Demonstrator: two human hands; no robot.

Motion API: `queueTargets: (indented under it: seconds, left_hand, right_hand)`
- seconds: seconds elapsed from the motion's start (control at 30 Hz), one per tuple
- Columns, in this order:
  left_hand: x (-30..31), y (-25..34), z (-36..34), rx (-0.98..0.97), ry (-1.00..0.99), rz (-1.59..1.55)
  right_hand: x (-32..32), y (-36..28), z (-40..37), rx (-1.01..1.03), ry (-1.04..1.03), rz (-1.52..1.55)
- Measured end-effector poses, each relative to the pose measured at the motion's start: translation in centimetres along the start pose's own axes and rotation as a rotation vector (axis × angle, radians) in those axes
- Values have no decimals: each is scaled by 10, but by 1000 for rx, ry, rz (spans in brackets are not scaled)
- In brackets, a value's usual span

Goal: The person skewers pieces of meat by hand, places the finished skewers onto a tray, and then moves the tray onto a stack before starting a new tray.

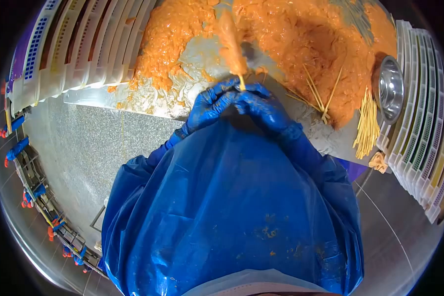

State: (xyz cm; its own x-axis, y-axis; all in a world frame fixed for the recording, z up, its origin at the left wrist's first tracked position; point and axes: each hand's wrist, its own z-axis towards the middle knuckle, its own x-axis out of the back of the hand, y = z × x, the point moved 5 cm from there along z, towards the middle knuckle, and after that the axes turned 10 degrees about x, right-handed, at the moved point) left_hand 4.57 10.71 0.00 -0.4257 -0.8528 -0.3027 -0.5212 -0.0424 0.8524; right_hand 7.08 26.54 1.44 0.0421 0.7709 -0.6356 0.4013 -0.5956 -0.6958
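My left hand (210,104), in a blue glove, has its fingers closed around the lower end of a skewer of orange meat (233,47). From the other side my right hand (262,106), also gloved in blue, pinches the same stick end. The skewer points away from me over the metal table (197,52). Piles of orange marinated meat (325,49) lie beyond and beside it. Several loose sticks (319,101) rest on the meat right of my hands, and a thicker bundle of sticks (366,126) lies farther right.
Stacked plastic baskets (91,44) stand at the upper left, and more baskets (422,108) at the right. A metal bowl (391,89) sits beside the right stack. Other people in blue with red gloves (18,148) are at the far left.
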Motion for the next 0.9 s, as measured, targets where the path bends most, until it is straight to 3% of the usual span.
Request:
queueTargets:
  seconds: [0.17,0.23,0.3,0.37,0.43,0.47,0.5,0.53,0.57,0.63,0.7,0.73,0.77,0.8,0.83,0.9]
  left_hand:
    - [-6,74,10,-304,213,-67]
    - [1,110,22,-175,284,-144]
    - [10,160,35,-256,343,-52]
    - [19,214,59,-424,330,44]
    - [35,261,101,-416,279,101]
    - [54,273,133,-384,217,-6]
    - [67,289,152,-403,358,133]
    - [101,303,192,-591,268,205]
    - [115,307,217,-477,391,154]
    - [132,293,279,-468,299,47]
    - [182,258,322,-192,312,177]
    - [185,254,308,-185,493,206]
    - [179,249,294,-182,516,215]
    - [171,248,273,-380,541,180]
    - [163,243,250,-579,562,145]
    - [118,220,200,-557,650,219]
  right_hand:
    - [-45,-19,41,285,-18,-110]
    - [-66,-34,67,358,60,55]
    - [-83,-61,110,449,12,42]
    - [-110,-104,137,617,-22,123]
    - [-126,-133,149,793,-108,123]
    - [-119,-133,150,796,-68,-70]
    - [-112,-130,147,785,-30,-258]
    - [-103,-119,141,670,-61,-112]
    - [-92,-114,128,678,-42,-115]
    - [-65,-98,95,484,-57,-139]
    - [-29,-104,50,433,19,-283]
    - [-5,-123,17,658,119,-691]
    - [48,-108,-2,648,343,-883]
    - [75,-115,-33,539,629,-812]
    - [105,-121,-61,486,782,-1251]
    - [147,-118,-96,623,944,-1247]
